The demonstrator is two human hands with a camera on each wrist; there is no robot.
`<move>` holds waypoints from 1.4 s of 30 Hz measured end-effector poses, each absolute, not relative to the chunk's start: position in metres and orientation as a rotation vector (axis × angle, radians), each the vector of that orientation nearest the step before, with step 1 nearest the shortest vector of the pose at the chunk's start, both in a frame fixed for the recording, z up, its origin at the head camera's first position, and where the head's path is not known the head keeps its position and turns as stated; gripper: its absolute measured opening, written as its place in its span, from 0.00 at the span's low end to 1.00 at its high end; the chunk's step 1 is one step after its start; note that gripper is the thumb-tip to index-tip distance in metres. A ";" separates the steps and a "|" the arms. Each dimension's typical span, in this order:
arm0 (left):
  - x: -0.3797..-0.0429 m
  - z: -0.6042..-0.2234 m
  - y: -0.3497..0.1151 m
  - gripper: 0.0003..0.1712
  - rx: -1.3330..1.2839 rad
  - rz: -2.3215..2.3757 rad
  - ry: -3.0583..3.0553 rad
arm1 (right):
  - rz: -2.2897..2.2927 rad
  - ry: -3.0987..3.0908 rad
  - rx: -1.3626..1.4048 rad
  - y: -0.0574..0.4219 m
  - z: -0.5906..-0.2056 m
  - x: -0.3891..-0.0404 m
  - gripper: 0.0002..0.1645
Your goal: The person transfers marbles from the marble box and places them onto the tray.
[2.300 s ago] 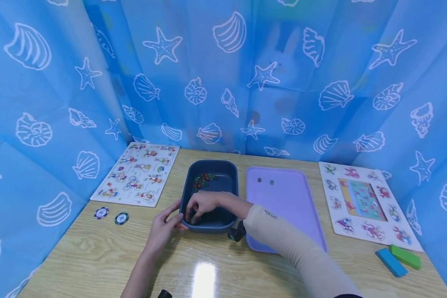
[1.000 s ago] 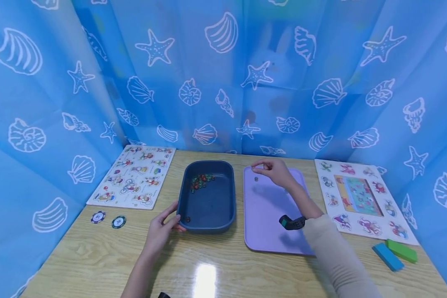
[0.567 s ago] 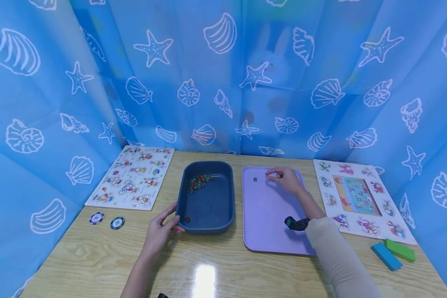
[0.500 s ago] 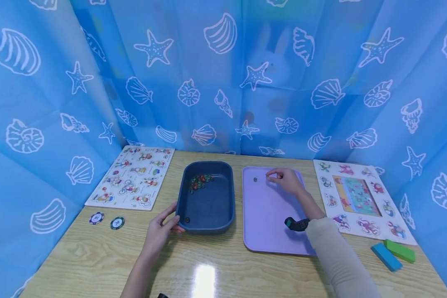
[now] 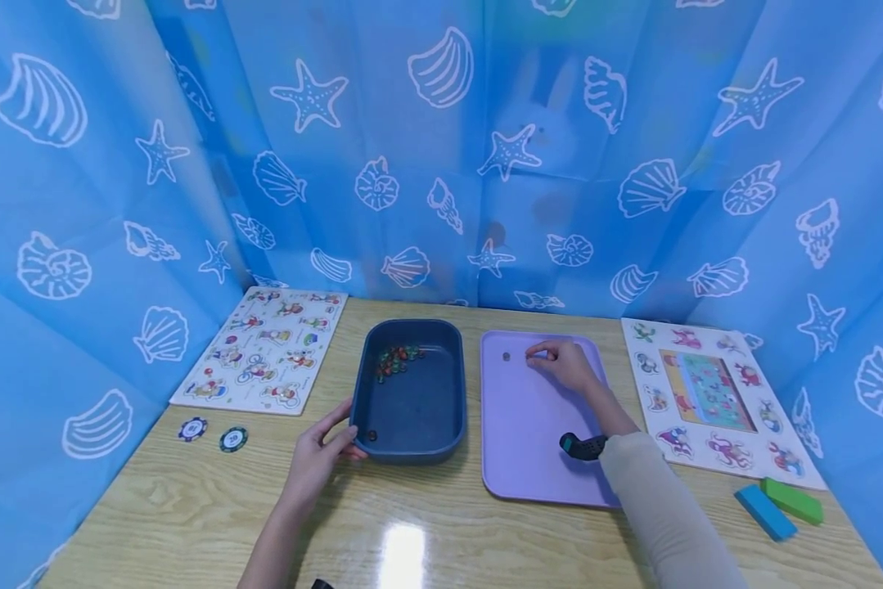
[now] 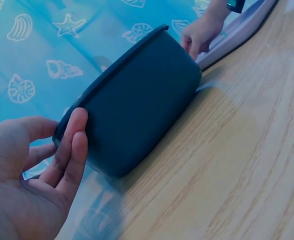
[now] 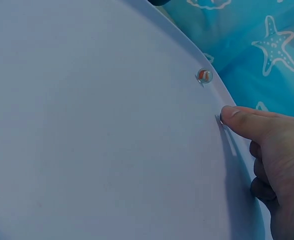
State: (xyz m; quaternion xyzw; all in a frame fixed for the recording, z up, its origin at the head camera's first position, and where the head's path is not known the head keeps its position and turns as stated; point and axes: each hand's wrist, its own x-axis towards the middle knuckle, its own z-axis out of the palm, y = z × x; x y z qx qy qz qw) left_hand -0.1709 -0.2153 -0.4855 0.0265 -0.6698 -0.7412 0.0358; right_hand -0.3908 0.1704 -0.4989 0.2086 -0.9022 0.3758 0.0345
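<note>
My left hand grips the near-left corner of a dark blue basin, fingers on its outer wall in the left wrist view. Inside the basin, red and green glass marbles cluster at the far left, and a dark marble sits in the near-left corner. My right hand is low over the far part of a purple tray, thumb and forefinger pinching a small marble, mostly hidden by the thumb. Left of those fingertips, a clear marble with a red-and-white core rests on the tray.
A picture puzzle board lies at the far left, with two poker chips in front. Another puzzle board stands right of the tray, near blue and green blocks. A shell-print curtain closes the back.
My right hand has left the basin, crossed to the tray's far edge, then shifted right and down to the tray surface. My left hand keeps its grip on the basin.
</note>
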 end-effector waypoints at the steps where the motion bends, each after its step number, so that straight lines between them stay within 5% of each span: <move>1: -0.171 -0.486 -0.216 0.26 0.080 -2.273 -2.059 | 1.157 -2.769 0.645 0.171 -0.500 -0.391 0.09; 14: -0.171 -0.487 -0.216 0.27 0.098 -2.243 -2.127 | 1.161 -2.696 0.609 0.167 -0.490 -0.383 0.14; 29: -0.173 -0.483 -0.217 0.28 0.079 -2.236 -2.112 | 1.309 -2.592 1.198 0.056 -0.383 -0.308 0.10; 42: -0.171 -0.484 -0.217 0.26 0.073 -2.234 -2.120 | 0.906 -2.777 1.682 -0.033 -0.436 -0.315 0.13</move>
